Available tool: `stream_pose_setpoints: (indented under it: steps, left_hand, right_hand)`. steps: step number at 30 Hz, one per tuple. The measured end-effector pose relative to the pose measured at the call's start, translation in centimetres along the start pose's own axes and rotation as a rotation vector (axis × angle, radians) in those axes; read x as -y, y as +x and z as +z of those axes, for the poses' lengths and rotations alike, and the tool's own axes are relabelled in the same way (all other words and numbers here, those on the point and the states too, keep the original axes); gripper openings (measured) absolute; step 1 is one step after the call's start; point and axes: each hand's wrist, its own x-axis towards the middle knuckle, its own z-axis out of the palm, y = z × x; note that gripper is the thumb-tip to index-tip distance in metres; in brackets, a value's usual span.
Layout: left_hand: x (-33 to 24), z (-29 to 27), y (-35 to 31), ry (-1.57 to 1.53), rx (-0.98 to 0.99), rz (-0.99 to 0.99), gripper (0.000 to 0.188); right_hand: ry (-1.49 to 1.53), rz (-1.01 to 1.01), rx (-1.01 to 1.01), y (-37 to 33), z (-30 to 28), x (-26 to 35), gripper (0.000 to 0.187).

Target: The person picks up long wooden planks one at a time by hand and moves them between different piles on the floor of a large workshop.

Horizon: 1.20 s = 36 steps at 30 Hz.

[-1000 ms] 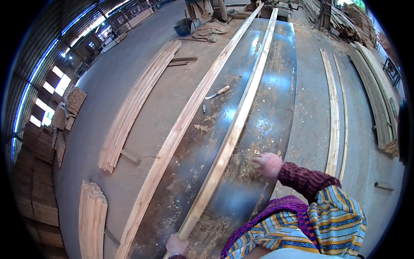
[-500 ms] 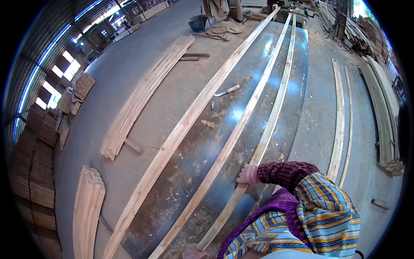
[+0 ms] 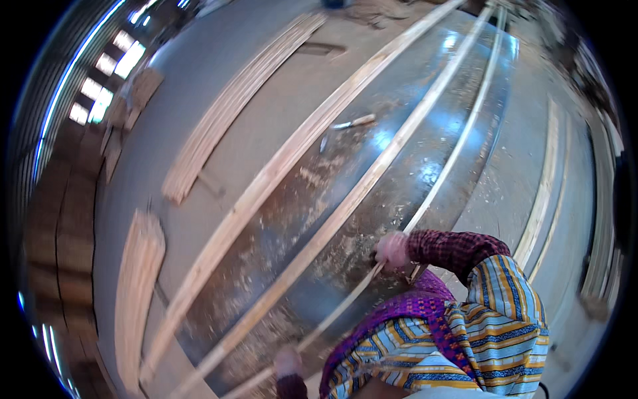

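A long, pale wooden strip [image 3: 458, 147] runs from the far end of the dark metal-topped table [image 3: 319, 239] toward me, its narrow edge facing up. Wrapped round it is my right hand [image 3: 393, 250], in a pinkish glove. Nearer me, my left hand [image 3: 288, 362], blurred by motion, is closed on the same strip close to its near part. Left of this strip, another wooden strip [image 3: 345, 199] lies flat along the table. A wider board [image 3: 266, 179] lies further left, along the table's left side.
A curved-bladed hand tool [image 3: 355, 122] with a wooden handle lies among wood shavings. Stacked strips [image 3: 246, 100] and a second bundle [image 3: 139, 279] are on the left. More strips [image 3: 543, 189] lie right of the table, with longer boards [image 3: 603, 226] beyond.
The strip in my hands has turned from its flat face onto its narrow edge. My left hand has moved up and slightly left; the whole view has shifted and blurred.
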Motion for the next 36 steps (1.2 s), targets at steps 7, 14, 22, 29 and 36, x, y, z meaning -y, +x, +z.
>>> stream_pose_setpoints:
  steps: [7,14,22,29,36]
  left_hand:
    - [-18.5,-4.9,0.5,-0.464,-0.249,0.09,0.057]
    - [-22.4,-2.6,2.2,-0.216,-0.121,-0.052,0.047]
    - [-22.7,-3.9,2.2,-0.24,-0.082,-0.061,0.05]
    - [-22.3,-4.3,1.9,-0.272,-0.087,-0.04,0.053]
    - [-22.1,-4.2,0.9,-0.303,-0.149,-0.026,0.057]
  right_hand:
    - [0.05,-0.129,-0.346,-4.1,2.6,-5.2,0.026]
    - [-0.07,-0.288,-0.387,2.1,-3.9,-6.1,0.055]
    - [-0.23,-0.012,-0.328,12.0,-8.8,-6.8,0.076]
    - [-0.21,-0.079,-0.176,9.4,-9.6,-5.0,0.066]
    - [-0.268,-0.069,-0.109,2.3,-4.3,-2.3,0.044]
